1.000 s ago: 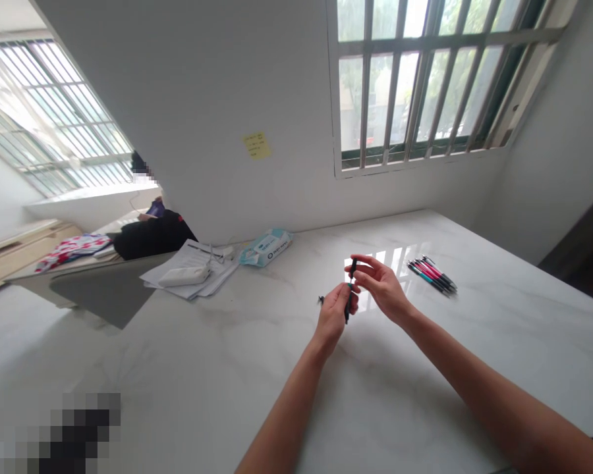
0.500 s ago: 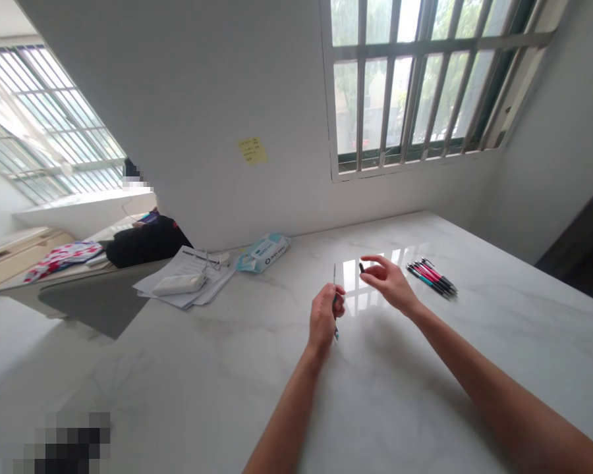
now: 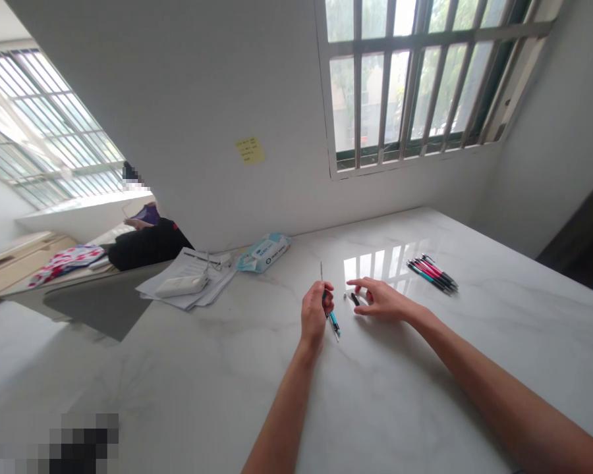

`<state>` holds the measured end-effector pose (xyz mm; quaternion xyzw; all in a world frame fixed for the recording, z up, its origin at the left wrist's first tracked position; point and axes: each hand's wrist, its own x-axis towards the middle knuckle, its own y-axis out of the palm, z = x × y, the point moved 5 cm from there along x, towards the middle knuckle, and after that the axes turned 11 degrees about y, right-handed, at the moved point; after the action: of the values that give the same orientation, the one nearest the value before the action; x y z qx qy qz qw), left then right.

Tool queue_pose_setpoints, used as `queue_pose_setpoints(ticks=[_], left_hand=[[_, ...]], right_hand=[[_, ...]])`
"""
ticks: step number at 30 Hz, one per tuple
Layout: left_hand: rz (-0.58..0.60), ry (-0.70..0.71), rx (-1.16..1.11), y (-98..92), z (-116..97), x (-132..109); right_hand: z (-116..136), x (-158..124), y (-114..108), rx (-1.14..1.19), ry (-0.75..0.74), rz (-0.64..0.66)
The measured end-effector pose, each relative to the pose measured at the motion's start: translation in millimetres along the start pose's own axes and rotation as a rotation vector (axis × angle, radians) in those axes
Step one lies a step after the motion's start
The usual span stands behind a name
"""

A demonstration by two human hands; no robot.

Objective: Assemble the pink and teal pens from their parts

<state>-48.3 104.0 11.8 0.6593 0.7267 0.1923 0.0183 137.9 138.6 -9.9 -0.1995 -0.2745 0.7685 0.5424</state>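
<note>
My left hand (image 3: 316,309) is closed around a disassembled teal pen (image 3: 333,321), its thin refill (image 3: 321,270) pointing up out of the fist. The teal and black parts show below the fingers; the middle is hidden by them. To the right, my right hand (image 3: 383,300) hovers low with thumb and index finger spread. Between those fingertips a short black pen grip (image 3: 354,299) appears to rest on the white marble-patterned table. A tiny pale pen tip (image 3: 344,296) lies just left of it.
Several pens (image 3: 432,274), teal, red and black, lie side by side at the right. A blue wipes packet (image 3: 264,253) and papers (image 3: 178,295) with a white device (image 3: 182,286) are at the back left. A yellow note (image 3: 250,151) sticks to the wall.
My right hand has come down toward the table, its pinch has opened, and the black grip has left its fingers. My left hand has shifted slightly left with the pen parts.
</note>
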Motion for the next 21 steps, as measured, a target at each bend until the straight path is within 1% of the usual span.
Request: queue_pose_setpoints(ticks=[2,5,8,14,19,21], left_hand=[[0.003,-0.001,0.001,0.8,-1.0,-0.3],[0.007,0.004,-0.002,1.8,-3.6,-0.4],[0.009,0.008,-0.002,1.8,-4.4,0.0],[0.004,0.0,0.012,0.9,-0.9,0.7],[0.012,-0.021,0.011,4.5,1.3,-1.3],[0.017,-0.026,0.003,6.3,2.4,-2.5]], right_hand=[[-2.2,-1.0,-1.9,0.038,-0.041,0.044],[-7.7,0.5,-0.4,0.054,-0.053,0.075],[-9.9,3.1,2.0,0.066,-0.048,0.05],[-5.8,3.4,5.3,0.066,-0.047,0.013],[-6.1,3.3,6.0,0.079,-0.06,0.031],[-5.0,4.0,4.2,0.115,-0.069,-0.001]])
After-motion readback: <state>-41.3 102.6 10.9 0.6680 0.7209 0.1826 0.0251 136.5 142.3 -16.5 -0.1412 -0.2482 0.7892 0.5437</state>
